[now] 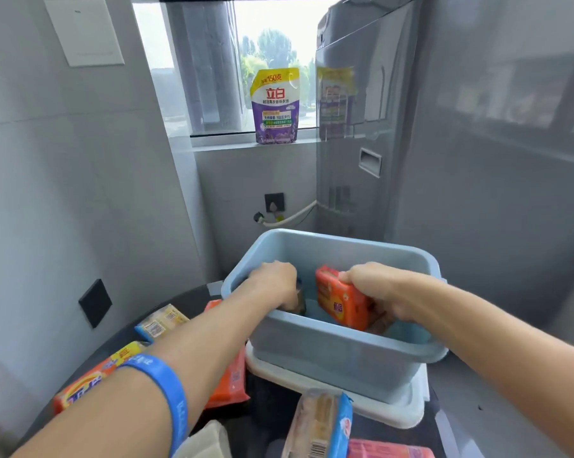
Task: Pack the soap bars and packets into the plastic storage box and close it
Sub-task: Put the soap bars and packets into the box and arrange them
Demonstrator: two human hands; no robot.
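A light blue plastic storage box [338,355] stands on a white lid [391,411] on a dark round table. Both hands reach inside the box. My right hand [378,292] grips an orange soap packet [340,300], held upright on edge in the box. My left hand [275,282] is low at the box's left side, fingers curled over something mostly hidden by the box wall. Loose soap bars and packets lie on the table: a yellow-blue one [162,322], an orange Tide packet [91,381], an orange packet [229,385] under my left forearm, and a blue-edged one [322,424].
A purple and yellow detergent pouch [275,105] stands on the window sill beyond. A grey washing machine [444,160] fills the right side. A pink packet [388,449] and a white item [206,441] lie at the table's near edge. Grey tiled walls close in on the left.
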